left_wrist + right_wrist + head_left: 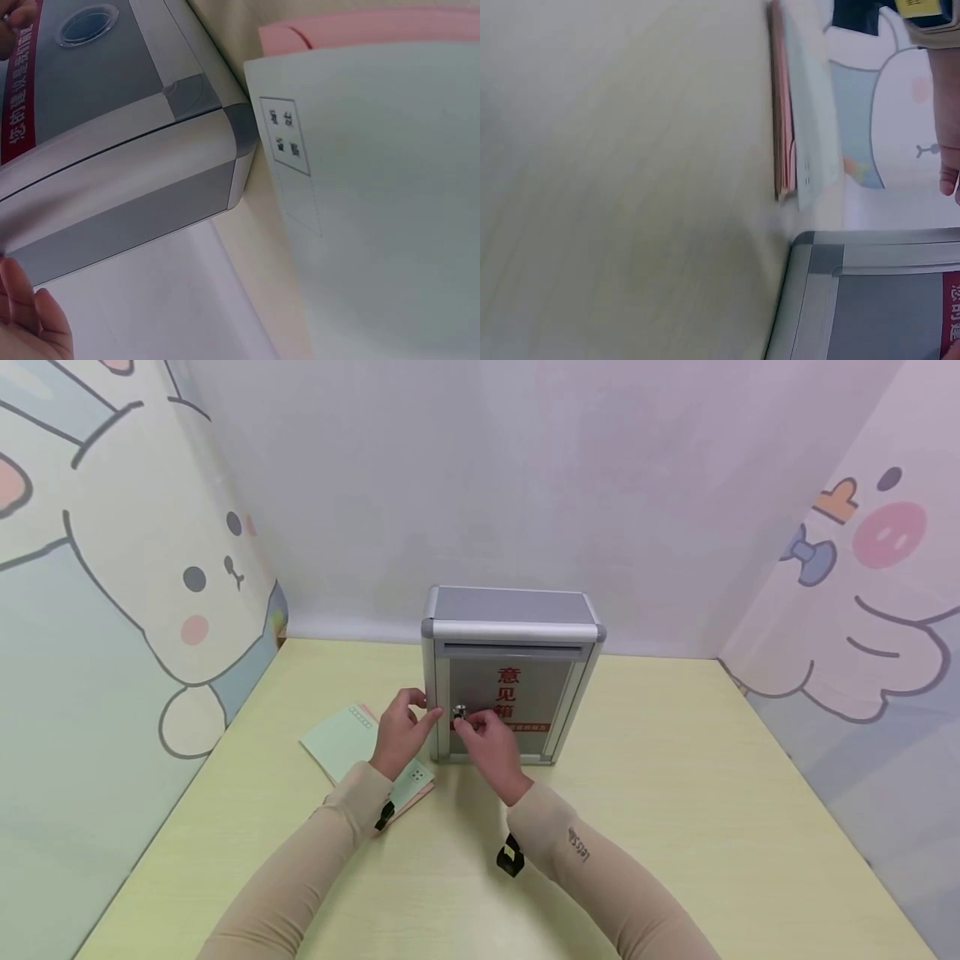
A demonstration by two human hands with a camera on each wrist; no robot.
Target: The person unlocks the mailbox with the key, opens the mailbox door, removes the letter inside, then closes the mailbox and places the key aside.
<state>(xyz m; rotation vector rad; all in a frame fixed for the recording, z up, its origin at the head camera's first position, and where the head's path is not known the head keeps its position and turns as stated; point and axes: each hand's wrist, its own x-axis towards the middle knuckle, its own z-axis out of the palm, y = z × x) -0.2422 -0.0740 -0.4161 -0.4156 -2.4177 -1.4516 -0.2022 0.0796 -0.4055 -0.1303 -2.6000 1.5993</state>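
A grey metal suggestion box (517, 606) with silver edges and red characters stands upright on the table. My right hand (497, 752) is at its front, thumb and forefinger pinching a small key at the silver lock (459, 710); the fingers mostly hide the key. At the box's left side is my left hand (401, 732), thumb by the front edge and fingers loosely bent along the side. The left wrist view shows those fingers (34, 315) beside the grey side panel, with a round clear window (86, 26) on the front.
Pale green and pink envelopes (341, 739) lie in a stack left of the box, partly under my left forearm. The light wooden table (675, 827) meets a pale wall behind and cartoon-printed walls at both sides. A mail slot (513, 652) runs along the box's upper front.
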